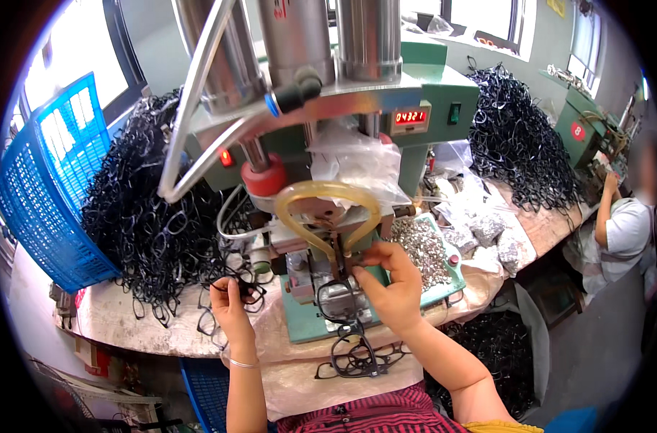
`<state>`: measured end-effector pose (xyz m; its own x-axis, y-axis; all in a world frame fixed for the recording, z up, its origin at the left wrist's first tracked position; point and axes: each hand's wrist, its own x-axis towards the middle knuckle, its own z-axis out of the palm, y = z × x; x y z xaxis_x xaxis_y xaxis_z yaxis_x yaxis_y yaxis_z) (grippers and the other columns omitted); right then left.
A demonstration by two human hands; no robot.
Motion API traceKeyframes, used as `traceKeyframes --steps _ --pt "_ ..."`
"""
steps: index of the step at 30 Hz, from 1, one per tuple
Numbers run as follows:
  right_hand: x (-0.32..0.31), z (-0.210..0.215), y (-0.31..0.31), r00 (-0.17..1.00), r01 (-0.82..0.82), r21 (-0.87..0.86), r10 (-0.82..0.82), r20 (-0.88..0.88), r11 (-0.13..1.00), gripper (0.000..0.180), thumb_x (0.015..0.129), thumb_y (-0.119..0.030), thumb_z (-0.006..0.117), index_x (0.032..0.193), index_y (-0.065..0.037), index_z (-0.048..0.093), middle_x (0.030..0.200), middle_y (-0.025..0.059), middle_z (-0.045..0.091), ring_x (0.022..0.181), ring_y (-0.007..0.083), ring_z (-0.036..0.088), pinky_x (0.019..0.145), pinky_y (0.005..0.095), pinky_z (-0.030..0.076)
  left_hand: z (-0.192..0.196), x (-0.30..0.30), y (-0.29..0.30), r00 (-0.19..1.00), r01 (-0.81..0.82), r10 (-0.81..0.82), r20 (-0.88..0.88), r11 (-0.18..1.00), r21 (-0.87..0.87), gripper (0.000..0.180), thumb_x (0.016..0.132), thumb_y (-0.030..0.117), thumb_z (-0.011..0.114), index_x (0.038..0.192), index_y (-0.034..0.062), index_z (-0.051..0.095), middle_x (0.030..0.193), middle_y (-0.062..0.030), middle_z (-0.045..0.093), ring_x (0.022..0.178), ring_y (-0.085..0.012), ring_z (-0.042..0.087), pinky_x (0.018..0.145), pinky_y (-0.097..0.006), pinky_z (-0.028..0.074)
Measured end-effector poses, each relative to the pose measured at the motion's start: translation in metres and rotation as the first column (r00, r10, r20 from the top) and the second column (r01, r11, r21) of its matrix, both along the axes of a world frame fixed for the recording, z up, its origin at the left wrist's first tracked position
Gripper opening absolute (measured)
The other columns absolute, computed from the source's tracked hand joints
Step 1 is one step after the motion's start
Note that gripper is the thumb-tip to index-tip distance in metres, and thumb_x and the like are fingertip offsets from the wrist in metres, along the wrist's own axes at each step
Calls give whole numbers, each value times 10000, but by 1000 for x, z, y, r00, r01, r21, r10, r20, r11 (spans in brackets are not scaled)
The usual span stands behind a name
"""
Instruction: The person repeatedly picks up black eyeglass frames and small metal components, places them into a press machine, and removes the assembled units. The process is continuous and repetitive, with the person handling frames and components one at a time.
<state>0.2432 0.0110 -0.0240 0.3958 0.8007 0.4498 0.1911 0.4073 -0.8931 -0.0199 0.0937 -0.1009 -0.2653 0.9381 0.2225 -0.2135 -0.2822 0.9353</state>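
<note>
The right hand (390,285) holds a black eyeglass frame (339,292) at the tool of the green press machine (328,216). Its grip is closed on the frame's edge, thumb and fingertips pinching near the top, so the frame hangs below the grip and one corner sits under the small vertical punch. I judge it is held so because that corner must stay exactly at the tool; the fingers stay just beside the punch, not under it.

The left hand (231,303) is well apart to the left of the machine, raised a little over the surface (126,317). Its grip is closed on another black eyeglass frame (243,290), held at the upper end of the fingers, perhaps kept ready close to the big heap of black frames (148,209), which lies just behind this hand.

Below the right grip, nearer to the person, a few frames (357,357) lie on the pale cloth over the surface edge. To the right of the right grip stands a tray of small silver metal parts (419,249), near enough to reach easily. A yellowish tube loop (328,206) hangs above the grip. A blue plastic basket (51,187) stands far left, a second heap of frames (519,144) far right, where another person (624,227) sits.
</note>
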Motion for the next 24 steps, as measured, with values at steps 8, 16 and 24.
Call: traceKeyframes --steps 8,16,24 --pt "-9 18 -5 962 -147 -52 131 -239 988 363 848 -27 712 1171 16 551 956 68 699 919 104 634 881 247 468 91 42 -41 996 91 -77 -49 875 476 134 1020 62 498 1081 -11 593 977 -123 644 951 -211 627 867 -383 543" --pt "25 22 -20 956 -57 -107 85 279 993 334 825 -49 677 1156 -28 640 1211 163 642 1165 301 609 1020 377 445 113 62 -68 715 582 9 -699 548 602 154 770 128 747 923 132 754 1027 -39 737 754 -222 575 820 -409 544" --pt "103 -62 -19 610 461 -6 -312 728 887 156 722 -149 786 870 -124 746 1199 215 625 1237 398 530 1009 468 445 101 81 -54 597 717 19 -802 437 544 250 712 152 805 960 151 771 1021 -12 737 756 -192 555 846 -420 525"
